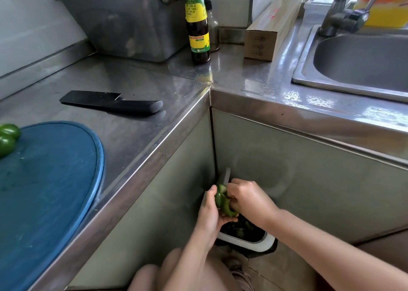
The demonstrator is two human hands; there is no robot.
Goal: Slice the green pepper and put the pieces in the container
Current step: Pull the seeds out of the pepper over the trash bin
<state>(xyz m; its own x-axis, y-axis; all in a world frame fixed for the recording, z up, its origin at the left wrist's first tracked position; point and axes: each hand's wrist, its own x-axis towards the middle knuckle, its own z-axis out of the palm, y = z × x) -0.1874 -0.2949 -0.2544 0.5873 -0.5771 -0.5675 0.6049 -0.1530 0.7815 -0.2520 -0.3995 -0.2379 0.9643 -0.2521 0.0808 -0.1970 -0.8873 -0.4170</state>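
Two glossy pepper lobes [7,138] sit at the far left edge of view on a blue cutting board [50,180], well up and left of both hands. The board's curved rim stops short of the steel counter [154,136], leaving a bare strip along the edge. A black knife [110,103] lies flat beyond it, apart from the board. Farther back stand a grey tub [123,25] and a dark sauce bottle [197,25]; its yellow-and-green label is too small to read.

Down in the corner below the counter edge, the left hand [209,215] grips the green pepper [223,202], thumb over its top. The right hand [247,198] meets it from the right, fingers curled into the flesh. Both hang just above a white-rimmed bin [249,242].

Up right of them, a cardboard box [262,41] bears unreadable red marks, then the sink [362,65].
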